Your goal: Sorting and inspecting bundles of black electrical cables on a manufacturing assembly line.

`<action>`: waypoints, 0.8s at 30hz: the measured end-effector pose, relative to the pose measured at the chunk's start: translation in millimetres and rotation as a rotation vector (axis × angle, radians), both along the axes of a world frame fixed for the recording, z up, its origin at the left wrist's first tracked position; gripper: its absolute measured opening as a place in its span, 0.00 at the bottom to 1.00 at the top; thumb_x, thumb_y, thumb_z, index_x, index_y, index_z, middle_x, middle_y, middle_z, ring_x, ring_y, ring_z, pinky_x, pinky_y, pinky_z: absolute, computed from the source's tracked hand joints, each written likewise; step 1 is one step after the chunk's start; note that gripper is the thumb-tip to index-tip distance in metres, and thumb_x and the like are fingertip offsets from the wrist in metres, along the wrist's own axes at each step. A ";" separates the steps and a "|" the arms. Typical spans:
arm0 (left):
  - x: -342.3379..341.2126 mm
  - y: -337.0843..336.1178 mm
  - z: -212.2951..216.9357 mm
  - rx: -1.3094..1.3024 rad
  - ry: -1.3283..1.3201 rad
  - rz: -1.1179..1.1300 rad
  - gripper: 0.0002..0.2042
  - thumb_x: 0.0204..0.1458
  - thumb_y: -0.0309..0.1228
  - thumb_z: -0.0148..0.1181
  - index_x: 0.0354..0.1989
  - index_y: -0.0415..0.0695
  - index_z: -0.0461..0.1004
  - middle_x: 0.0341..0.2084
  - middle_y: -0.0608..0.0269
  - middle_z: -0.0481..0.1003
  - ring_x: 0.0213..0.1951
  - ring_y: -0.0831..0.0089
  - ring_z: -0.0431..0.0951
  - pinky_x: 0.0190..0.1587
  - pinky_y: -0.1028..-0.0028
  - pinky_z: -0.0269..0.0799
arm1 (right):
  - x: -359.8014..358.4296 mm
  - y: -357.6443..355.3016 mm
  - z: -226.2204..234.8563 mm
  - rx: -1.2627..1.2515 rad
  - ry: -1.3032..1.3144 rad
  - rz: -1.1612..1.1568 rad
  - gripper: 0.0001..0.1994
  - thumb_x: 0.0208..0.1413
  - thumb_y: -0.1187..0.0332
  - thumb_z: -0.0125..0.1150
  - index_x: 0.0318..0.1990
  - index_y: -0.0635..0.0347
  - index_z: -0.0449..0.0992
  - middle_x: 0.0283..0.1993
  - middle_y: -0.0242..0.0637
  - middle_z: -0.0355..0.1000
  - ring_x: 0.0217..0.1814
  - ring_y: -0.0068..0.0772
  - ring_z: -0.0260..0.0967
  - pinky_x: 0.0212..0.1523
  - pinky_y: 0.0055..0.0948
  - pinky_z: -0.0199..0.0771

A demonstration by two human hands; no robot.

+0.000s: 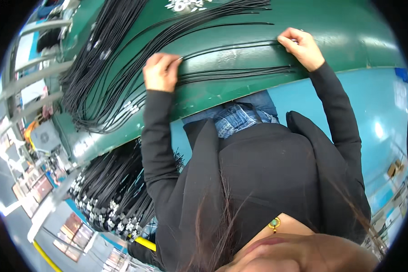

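Two thin black cables (233,46) run nearly straight between my hands, a little above or on the green tabletop (340,50). My left hand (161,72) is closed around them at the left, fingertips pinched. At the right, my right hand (303,47) pinches their ends between thumb and curled fingers; the very tips are hidden. Nearer to me lies a bundle of similar black cables (240,72), its ends pointing right. Beyond my left hand, a larger cable bundle (167,41) curves from the left toward the far side.
A thick cable bunch (106,34) covers the table's left part. Small white parts (186,5) lie at the far edge of view. Below the table at left hang many black cables with white connectors (111,213). A grey box-shaped machine (47,136) stands left of the table.
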State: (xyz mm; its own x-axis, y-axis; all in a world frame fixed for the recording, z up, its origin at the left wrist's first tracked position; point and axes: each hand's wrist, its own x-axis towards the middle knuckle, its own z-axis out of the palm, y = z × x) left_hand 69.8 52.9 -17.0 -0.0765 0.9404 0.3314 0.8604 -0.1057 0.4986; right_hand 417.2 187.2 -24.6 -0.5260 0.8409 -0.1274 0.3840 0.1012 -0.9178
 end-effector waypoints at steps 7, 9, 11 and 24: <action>-123.8 -92.6 3.3 -0.064 0.234 0.197 0.03 0.38 0.26 0.64 0.24 0.47 0.78 0.24 0.62 0.74 0.29 0.63 0.74 0.34 0.67 0.69 | 5.1 0.9 -2.9 0.046 -0.091 0.102 0.09 0.53 0.66 0.57 0.30 0.64 0.73 0.23 0.27 0.67 0.25 0.17 0.61 0.28 0.20 0.64; -133.0 -103.7 5.1 -0.107 0.311 0.237 0.04 0.38 0.26 0.63 0.24 0.48 0.77 0.24 0.63 0.74 0.29 0.62 0.73 0.34 0.66 0.69 | 5.1 0.5 -4.6 0.112 -0.117 0.123 0.07 0.54 0.68 0.56 0.29 0.63 0.71 0.23 0.24 0.65 0.25 0.14 0.58 0.27 0.18 0.61; -136.9 -111.6 1.9 -0.131 0.337 0.232 0.03 0.39 0.27 0.63 0.25 0.48 0.77 0.24 0.62 0.73 0.29 0.62 0.73 0.33 0.66 0.69 | 7.3 -3.9 -0.5 0.155 -0.147 0.167 0.07 0.54 0.68 0.56 0.29 0.63 0.71 0.23 0.24 0.65 0.25 0.15 0.58 0.27 0.18 0.61; -38.3 8.2 12.0 -0.226 0.327 0.143 0.08 0.45 0.35 0.60 0.31 0.45 0.73 0.27 0.55 0.72 0.31 0.54 0.73 0.33 0.60 0.70 | 38.6 11.3 4.6 -0.401 0.084 -0.003 0.07 0.55 0.66 0.56 0.34 0.61 0.70 0.25 0.24 0.64 0.24 0.12 0.56 0.22 0.14 0.58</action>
State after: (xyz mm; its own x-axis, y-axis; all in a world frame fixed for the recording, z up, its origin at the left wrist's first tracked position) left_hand 31.5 61.1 -5.0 -0.1366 0.9798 0.1461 0.9753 0.1072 0.1934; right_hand 455.8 198.5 -20.1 -0.5463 0.7347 -0.4021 0.3056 -0.2721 -0.9124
